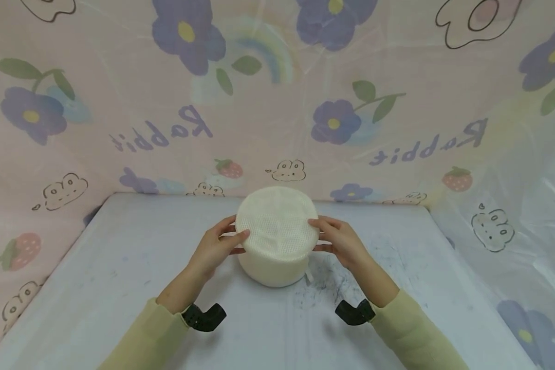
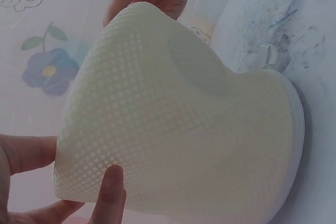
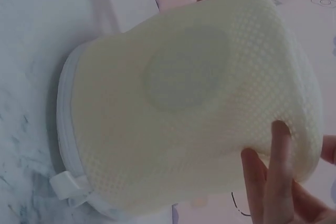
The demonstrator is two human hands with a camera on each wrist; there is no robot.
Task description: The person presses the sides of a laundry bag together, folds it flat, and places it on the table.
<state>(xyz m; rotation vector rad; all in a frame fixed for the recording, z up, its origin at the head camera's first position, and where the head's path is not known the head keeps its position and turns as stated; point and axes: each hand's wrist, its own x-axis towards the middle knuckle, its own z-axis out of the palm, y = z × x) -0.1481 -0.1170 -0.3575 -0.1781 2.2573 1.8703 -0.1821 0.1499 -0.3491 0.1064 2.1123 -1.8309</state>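
A cream mesh laundry bag (image 1: 277, 221), drum-shaped, stands upright on the table. Its round top faces up, and a pale band (image 3: 65, 103) runs round its lower rim. A small white loop tab (image 3: 71, 184) sticks out at that rim, on the right side in the head view. The left hand (image 1: 215, 249) pinches the bag's upper left edge between thumb and fingers. On the opposite side, the right hand (image 1: 344, 241) grips the upper right edge likewise. Both wrist views show a darker oval patch (image 3: 189, 69) through the mesh; what it is cannot be told.
A white table (image 1: 143, 267) with dark smudges (image 1: 337, 275) on its right half lies under the bag. Behind it hangs a pink curtain (image 1: 263, 123) printed with flowers. Black curved mounts (image 1: 205, 317) stick out from both wrists.
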